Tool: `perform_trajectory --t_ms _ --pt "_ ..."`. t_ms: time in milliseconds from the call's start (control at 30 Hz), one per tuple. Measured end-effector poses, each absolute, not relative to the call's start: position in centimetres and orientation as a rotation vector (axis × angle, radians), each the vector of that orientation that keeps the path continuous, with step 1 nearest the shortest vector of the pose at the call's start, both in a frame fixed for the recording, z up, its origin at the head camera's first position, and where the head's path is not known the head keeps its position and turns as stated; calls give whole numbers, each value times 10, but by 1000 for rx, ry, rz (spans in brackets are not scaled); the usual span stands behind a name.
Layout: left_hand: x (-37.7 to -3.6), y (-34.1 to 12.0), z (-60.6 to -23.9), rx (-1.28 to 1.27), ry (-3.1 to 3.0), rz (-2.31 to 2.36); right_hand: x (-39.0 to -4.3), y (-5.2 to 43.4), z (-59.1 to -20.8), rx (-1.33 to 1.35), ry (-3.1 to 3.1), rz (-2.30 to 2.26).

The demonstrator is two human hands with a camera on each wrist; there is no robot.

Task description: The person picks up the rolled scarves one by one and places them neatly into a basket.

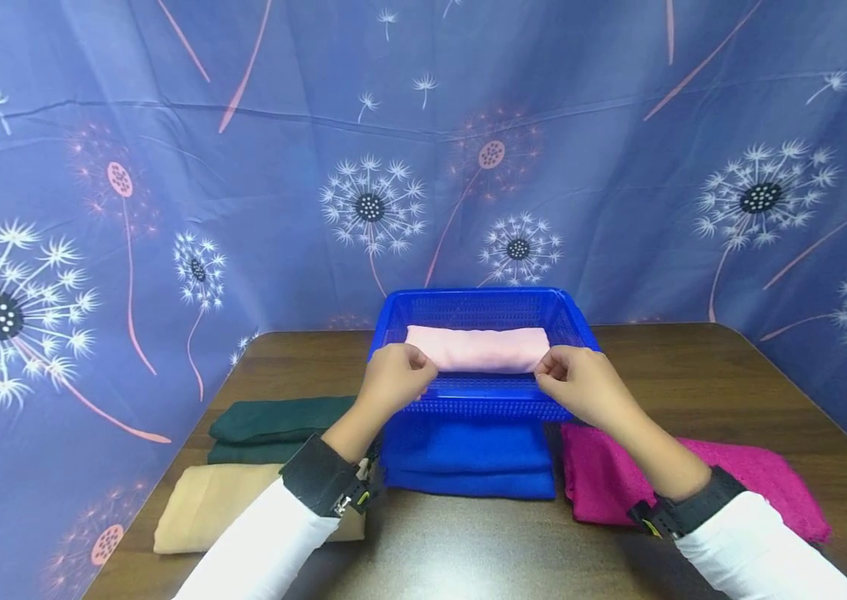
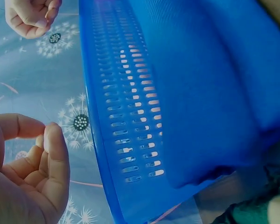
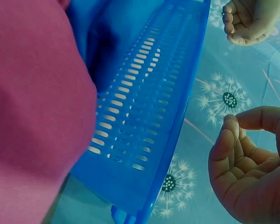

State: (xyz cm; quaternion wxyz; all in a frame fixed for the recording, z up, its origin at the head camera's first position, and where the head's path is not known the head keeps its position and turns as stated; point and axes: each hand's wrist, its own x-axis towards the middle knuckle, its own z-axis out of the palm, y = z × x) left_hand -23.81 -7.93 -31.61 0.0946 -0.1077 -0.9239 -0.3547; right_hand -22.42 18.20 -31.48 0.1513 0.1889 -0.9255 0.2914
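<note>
Folded pink cloth [image 1: 478, 347] lying inside the blue perforated basket [image 1: 569, 312], toward its near side, on the brown table [image 1: 731, 392]; the basket stands at mid-table against the dandelion-print backdrop [image 1: 243, 167].

Head view: left hand [image 1: 392, 379] at the near-left corner of the pink cloth, right hand [image 1: 581, 385] at its near-right corner, both over the basket's near rim; fingers curled inward, but whether the fingertips pinch the cloth or merely hover beside it cannot be told from this angle.

Wrist views: left hand [image 2: 23, 172] seen from below, fingers loosely curled with thumb near the index tip, nothing visible between them; right hand [image 3: 249, 163] likewise loosely curled and apparently empty; each hand apart from the basket's slotted wall [image 2: 130, 121]; the pink cloth itself is not visible in either wrist view.

Surroundings, head view only in full: folded blue cloth [image 1: 468, 458] just in front of the basket; magenta cloth [image 1: 761, 475] to its right, under the right forearm; dark green cloth [image 1: 273, 427] to the left; beige cloth [image 1: 206, 504] nearest the left sleeve.
</note>
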Motion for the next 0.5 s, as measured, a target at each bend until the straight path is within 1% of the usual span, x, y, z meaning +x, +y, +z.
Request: perform_trajectory --t_ms 300,500 --pt "-216 -89 -326 -353 -2775 -1221 -198 184 -327 536 -2667 905" --pt "-203 -94 -336 -372 -2806 -1287 -190 185 -340 527 -2717 1003"
